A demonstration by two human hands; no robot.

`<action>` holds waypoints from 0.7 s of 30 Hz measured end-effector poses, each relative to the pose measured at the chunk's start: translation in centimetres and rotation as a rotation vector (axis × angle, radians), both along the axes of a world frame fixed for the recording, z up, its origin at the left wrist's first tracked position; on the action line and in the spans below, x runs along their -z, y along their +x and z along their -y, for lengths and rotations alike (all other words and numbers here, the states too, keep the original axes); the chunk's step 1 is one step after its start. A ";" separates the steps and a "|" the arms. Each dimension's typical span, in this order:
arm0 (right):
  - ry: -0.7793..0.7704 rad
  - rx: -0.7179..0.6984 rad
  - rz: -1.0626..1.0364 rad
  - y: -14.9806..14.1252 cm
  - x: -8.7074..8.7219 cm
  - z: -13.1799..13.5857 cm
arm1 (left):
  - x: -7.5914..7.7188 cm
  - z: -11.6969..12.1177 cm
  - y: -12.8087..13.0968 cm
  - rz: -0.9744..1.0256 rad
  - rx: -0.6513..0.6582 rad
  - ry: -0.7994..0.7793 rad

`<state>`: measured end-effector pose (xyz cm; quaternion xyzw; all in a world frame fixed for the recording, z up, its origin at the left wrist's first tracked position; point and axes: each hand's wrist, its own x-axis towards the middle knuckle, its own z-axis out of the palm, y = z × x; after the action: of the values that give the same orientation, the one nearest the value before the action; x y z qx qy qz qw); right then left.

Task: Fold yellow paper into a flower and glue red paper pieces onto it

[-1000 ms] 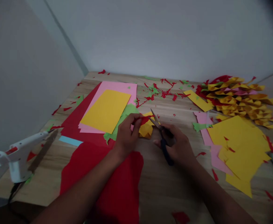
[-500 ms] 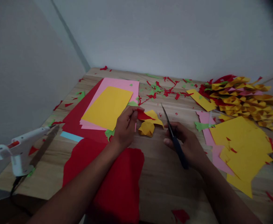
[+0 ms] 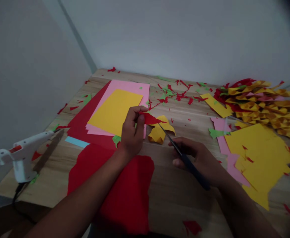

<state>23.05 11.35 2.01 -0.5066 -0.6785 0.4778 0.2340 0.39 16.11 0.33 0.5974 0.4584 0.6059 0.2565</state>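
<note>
Between the thumb and fingers of my left hand [image 3: 133, 130] is a small red paper piece [image 3: 150, 118], its pointed end toward the right. My right hand [image 3: 197, 158] grips dark-handled scissors [image 3: 182, 155]. Their blades look closed together, and the tip lies at the lower edge of the red piece near its point; whether it touches I cannot tell. Just beyond, on the table, sit folded yellow paper pieces [image 3: 157, 135]. Under my left forearm lies a large red sheet [image 3: 132, 185] with wavy edges.
Yellow [image 3: 116, 107], pink and dark red sheets are stacked at left. A white glue gun [image 3: 23, 155] stands at the left edge, with a black cord. Yellow paper offcuts [image 3: 259, 158] lie right, below a bundle of folded yellow shapes [image 3: 261, 102]. Red and green scraps [image 3: 178, 96] litter the back.
The scissors have swung left and down, so their tip now meets the red piece's edge in view. My left hand has turned the red piece slightly, showing more of it.
</note>
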 end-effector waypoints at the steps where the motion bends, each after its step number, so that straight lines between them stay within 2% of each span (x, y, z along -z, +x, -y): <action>1: -0.001 0.004 0.001 -0.1 0.0 0.0 | -0.1 0.1 0.1 -0.003 0.009 0.004; 9: -0.001 0.058 -0.079 -0.5 0.0 -0.1 | -0.6 0.6 0.4 -0.032 0.063 -0.005; 15: 0.098 0.013 -0.006 -0.3 0.7 -0.2 | -0.5 0.7 0.4 -0.007 0.104 -0.012; 21: 0.103 0.041 -0.008 -0.3 1.1 -0.3 | -0.4 0.6 0.3 -0.035 0.076 -0.009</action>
<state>22.74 11.63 0.87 -0.5055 -0.6908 0.4394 0.2723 0.74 15.55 0.70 0.6238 0.4424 0.5831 0.2740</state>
